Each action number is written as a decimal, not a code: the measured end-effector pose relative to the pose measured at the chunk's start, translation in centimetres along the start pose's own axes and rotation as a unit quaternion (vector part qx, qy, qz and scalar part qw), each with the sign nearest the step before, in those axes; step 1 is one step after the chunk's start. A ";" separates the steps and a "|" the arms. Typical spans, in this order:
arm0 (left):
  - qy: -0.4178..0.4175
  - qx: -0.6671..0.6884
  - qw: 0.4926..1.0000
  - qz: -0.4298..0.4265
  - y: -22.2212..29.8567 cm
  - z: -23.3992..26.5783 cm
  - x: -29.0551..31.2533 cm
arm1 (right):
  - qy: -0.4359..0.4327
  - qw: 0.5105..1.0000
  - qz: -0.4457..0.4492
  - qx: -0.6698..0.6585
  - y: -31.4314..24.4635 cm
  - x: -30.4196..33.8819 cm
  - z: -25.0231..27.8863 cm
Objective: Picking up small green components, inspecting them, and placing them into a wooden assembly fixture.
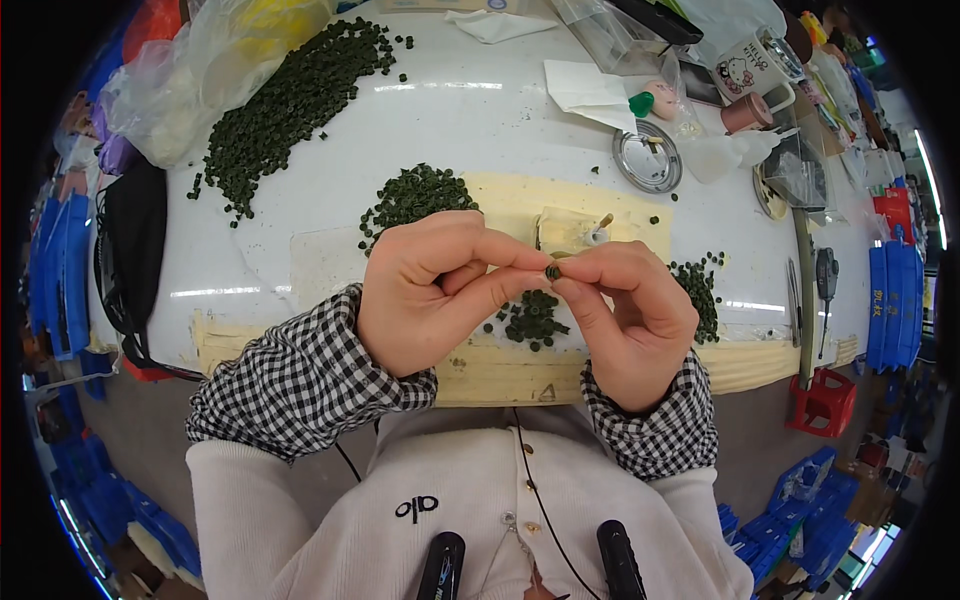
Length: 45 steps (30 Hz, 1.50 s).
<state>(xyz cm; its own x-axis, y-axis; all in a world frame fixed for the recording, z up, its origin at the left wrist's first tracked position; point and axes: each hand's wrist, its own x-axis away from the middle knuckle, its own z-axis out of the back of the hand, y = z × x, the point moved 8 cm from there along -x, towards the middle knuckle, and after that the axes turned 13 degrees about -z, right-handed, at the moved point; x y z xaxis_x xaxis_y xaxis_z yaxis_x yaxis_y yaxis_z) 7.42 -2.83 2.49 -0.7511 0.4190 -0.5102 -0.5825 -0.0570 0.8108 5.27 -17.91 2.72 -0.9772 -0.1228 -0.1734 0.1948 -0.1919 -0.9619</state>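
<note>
Fingertips of both my hands meet over the table's front part, pinching a small dark green ribbed piece (553,271). My left hand (415,290) has thumb and forefinger closed on its left side. From the right, the thumb and forefinger of my right hand (637,325) press on the same piece, partly covering it. Just below the fingertips lies a small heap of similar green pieces (533,322). Another heap (415,195) sits behind my left hand, and a third (699,295) lies right of my right hand. Behind the fingertips stands a small block with a white cylinder (597,237).
A large pile of green pieces (295,105) spreads at the far left beside clear plastic bags (165,105). A round metal dish (647,158), a white mug (750,75) and a pink spool (746,114) stand at the back right. A black screwdriver-like tool (826,285) lies at the right edge.
</note>
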 end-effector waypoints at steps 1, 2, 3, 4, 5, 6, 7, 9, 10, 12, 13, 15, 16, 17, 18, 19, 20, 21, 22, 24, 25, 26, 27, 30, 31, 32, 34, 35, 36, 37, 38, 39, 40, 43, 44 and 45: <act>0.003 0.014 1.000 0.012 -0.2 -0.1 0.1 | 0.011 0.999 0.024 0.026 -0.3 0.0 0.1; 0.006 0.028 0.999 0.023 -0.4 -0.2 0.1 | 0.022 0.997 0.049 0.051 -0.7 0.1 0.1; 0.005 0.019 1.000 0.016 -0.3 -0.1 0.1 | 0.022 0.997 0.050 0.053 -0.7 0.1 0.1; 0.003 0.009 1.000 0.009 -0.1 0.0 0.0 | 0.021 0.997 0.051 0.054 -0.8 0.1 0.1; 0.001 -0.001 1.000 0.002 0.1 0.1 0.0 | 0.021 0.997 0.052 0.056 -0.9 0.0 0.1; 0.001 -0.004 1.000 0.000 0.2 0.1 -0.1 | 0.022 0.997 0.051 0.054 -0.8 0.0 0.1; 0.001 -0.007 1.000 -0.001 0.3 0.1 -0.1 | 0.023 0.997 0.049 0.051 -0.8 0.0 0.1; 0.000 -0.015 1.000 -0.004 0.4 0.1 -0.1 | 0.024 0.998 0.047 0.045 -0.7 0.1 0.1; 0.000 -0.020 1.000 -0.007 0.4 0.1 -0.1 | 0.024 0.998 0.046 0.042 -0.7 0.1 0.1; 0.000 -0.025 1.000 -0.011 0.5 0.2 -0.1 | 0.025 0.998 0.043 0.038 -0.5 0.1 0.1; 0.002 -0.026 1.000 -0.014 0.5 0.2 -0.1 | 0.027 0.998 0.042 0.038 -0.5 0.1 0.1; 0.004 -0.026 1.000 -0.015 0.5 0.2 -0.1 | 0.029 0.998 0.038 0.037 -0.4 0.1 0.1; 0.004 -0.026 1.000 -0.015 0.6 0.2 -0.1 | 0.030 0.998 0.037 0.036 -0.4 0.1 0.1; 0.005 -0.025 1.000 -0.014 0.6 0.2 -0.2 | 0.031 0.998 0.036 0.036 -0.4 0.1 0.2; 0.005 -0.026 1.000 -0.015 0.6 0.2 -0.2 | 0.030 0.998 0.036 0.036 -0.4 0.1 0.2; 0.005 -0.027 1.000 -0.016 0.7 0.2 -0.2 | 0.030 0.998 0.037 0.036 -0.5 0.1 0.2; 0.005 -0.028 0.999 -0.016 0.7 0.1 -0.2 | 0.030 0.998 0.037 0.036 -0.5 0.1 0.2; 0.005 -0.028 0.999 -0.017 0.7 0.2 -0.2 | 0.028 0.998 0.036 0.036 -0.5 0.1 0.1; 0.005 -0.029 0.999 -0.017 0.7 0.2 -0.1 | 0.027 0.998 0.035 0.037 -0.5 0.1 0.1; 0.005 -0.031 0.999 -0.017 0.7 0.2 -0.1 | 0.026 0.998 0.036 0.039 -0.5 0.1 0.1; 0.005 -0.032 0.999 -0.018 0.7 0.1 -0.2 | 0.026 0.998 0.037 0.042 -0.6 0.1 0.1; 0.004 -0.033 0.999 -0.018 0.7 0.1 -0.2 | 0.026 0.998 0.038 0.044 -0.6 0.1 0.1; 0.004 -0.033 0.999 -0.016 0.7 0.1 -0.2 | 0.026 0.998 0.040 0.045 -0.7 0.1 0.1; 0.005 -0.032 0.999 -0.014 0.6 0.2 -0.1 | 0.028 0.998 0.042 0.048 -0.7 0.1 0.1; 0.005 -0.032 0.999 -0.016 0.5 0.2 -0.1 | 0.030 0.997 0.042 0.049 -0.7 0.1 0.1; 0.004 -0.033 0.999 -0.017 0.5 0.1 -0.1 | 0.032 0.997 0.043 0.050 -0.7 0.1 0.2; 0.008 -0.033 0.999 -0.012 0.4 0.2 -0.1 | 0.030 0.997 0.054 0.056 -0.7 0.1 0.2; 0.010 -0.033 0.999 -0.010 0.4 0.2 0.0 | 0.029 0.996 0.060 0.059 -0.8 0.1 0.2; 0.010 -0.034 0.999 -0.010 0.4 0.2 0.0 | 0.054 0.996 0.049 0.049 -0.8 0.0 0.7; 0.010 -0.036 0.999 -0.011 0.4 0.3 -0.1 | 0.080 0.995 0.038 0.040 -1.0 0.0 1.3; 0.010 -0.037 0.999 -0.012 0.4 0.4 -0.1 | 0.105 0.994 0.026 0.030 -1.1 0.0 1.9; 0.010 -0.037 0.999 -0.011 0.4 0.4 -0.1 | 0.123 0.988 0.039 0.085 -1.2 -0.2 2.8; 0.011 -0.036 0.999 -0.009 0.5 0.4 -0.1 | 0.154 0.980 0.028 0.123 -1.3 -0.4 3.5; 0.012 -0.026 1.000 -0.003 0.4 0.3 -0.1 | 0.138 0.950 0.033 0.278 -1.7 -1.7 4.2; 0.012 -0.021 1.000 0.000 0.3 0.3 -0.1 | 0.121 0.945 0.039 0.301 -1.4 -2.0 4.1; 0.011 -0.024 1.000 0.000 0.3 0.2 -0.1 | 0.102 0.940 0.045 0.322 -1.1 -2.2 3.8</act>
<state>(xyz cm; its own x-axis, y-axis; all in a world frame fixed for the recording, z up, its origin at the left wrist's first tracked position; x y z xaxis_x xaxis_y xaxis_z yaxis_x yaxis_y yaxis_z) 7.39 -2.68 2.87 -0.7570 0.3996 -0.5170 -0.5968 -0.1004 0.7961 7.53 -21.15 4.95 -0.9371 0.0102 -0.3490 0.2245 -0.7479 -0.6247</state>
